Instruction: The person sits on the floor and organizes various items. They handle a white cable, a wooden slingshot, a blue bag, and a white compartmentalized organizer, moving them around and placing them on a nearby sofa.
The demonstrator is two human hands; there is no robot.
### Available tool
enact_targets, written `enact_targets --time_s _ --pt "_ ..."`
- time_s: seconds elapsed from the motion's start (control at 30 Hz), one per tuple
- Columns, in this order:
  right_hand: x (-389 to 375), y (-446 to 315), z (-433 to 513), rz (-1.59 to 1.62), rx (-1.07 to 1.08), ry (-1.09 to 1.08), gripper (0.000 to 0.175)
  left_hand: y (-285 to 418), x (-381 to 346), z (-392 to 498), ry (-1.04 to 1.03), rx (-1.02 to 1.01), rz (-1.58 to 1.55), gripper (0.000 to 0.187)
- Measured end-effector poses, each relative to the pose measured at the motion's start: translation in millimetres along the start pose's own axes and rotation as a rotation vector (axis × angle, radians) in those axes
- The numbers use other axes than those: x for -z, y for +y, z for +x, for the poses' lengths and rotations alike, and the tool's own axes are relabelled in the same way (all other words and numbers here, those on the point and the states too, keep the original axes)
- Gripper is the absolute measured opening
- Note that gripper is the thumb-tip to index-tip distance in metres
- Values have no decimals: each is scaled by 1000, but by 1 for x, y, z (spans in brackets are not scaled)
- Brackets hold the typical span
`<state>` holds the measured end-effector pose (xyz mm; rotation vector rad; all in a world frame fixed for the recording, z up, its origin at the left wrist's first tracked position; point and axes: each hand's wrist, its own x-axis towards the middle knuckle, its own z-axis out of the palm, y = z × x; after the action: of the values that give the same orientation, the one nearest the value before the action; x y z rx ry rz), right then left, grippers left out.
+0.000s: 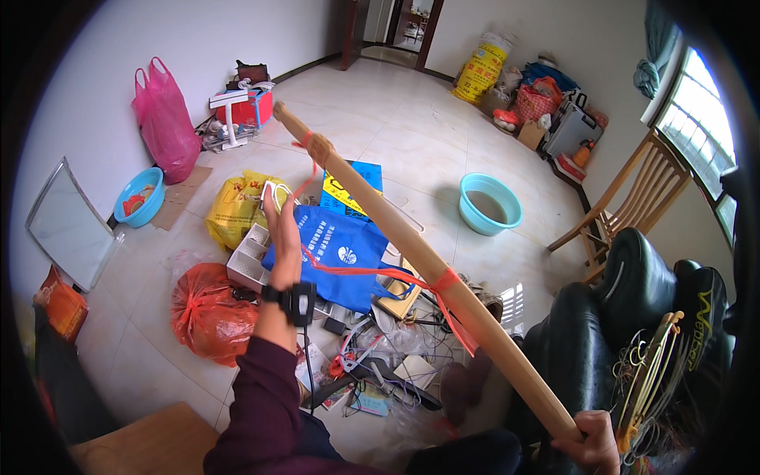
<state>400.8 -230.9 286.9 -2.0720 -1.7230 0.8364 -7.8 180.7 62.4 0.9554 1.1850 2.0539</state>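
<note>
My right hand [588,442], at the lower right, grips the near end of a long wooden pole [386,219] that slants up across the view to the left. Red plastic strips [362,271] are tied round the pole at two spots. My left hand [285,237] is raised left of the pole and holds a small white object with a white cord [279,193], whose kind I cannot tell. Beneath it lie a blue fabric bag [341,255], a white divided plastic box [249,258] and a yellow plastic bag [237,208]. A blue and yellow box [350,190] lies behind the pole.
Cables, books and plastic wrap litter the tiled floor below, beside a tied red bag [208,314]. A light blue basin [490,205] holding murky liquid stands beyond. At the right are a wooden chair [629,208] and a black leather sofa [570,350] with a hanger of cords [647,380].
</note>
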Motion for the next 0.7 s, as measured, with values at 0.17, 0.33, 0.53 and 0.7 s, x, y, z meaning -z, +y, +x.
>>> enact_targets --time_s 0.17,0.33,0.53,0.7 --pt "0 -15 -13 267 -129 -5 14 -5 -69 23 -643 307 -209 55" --pt "0 3 -10 433 140 292 28 44 -126 -102 -1025 246 -260 46" --pt "17 38 -46 358 19 694 28 62 -97 -204 -809 -44 -297 34" --pt "9 50 -88 377 93 1319 20 22 -86 -214 -792 340 -369 30"
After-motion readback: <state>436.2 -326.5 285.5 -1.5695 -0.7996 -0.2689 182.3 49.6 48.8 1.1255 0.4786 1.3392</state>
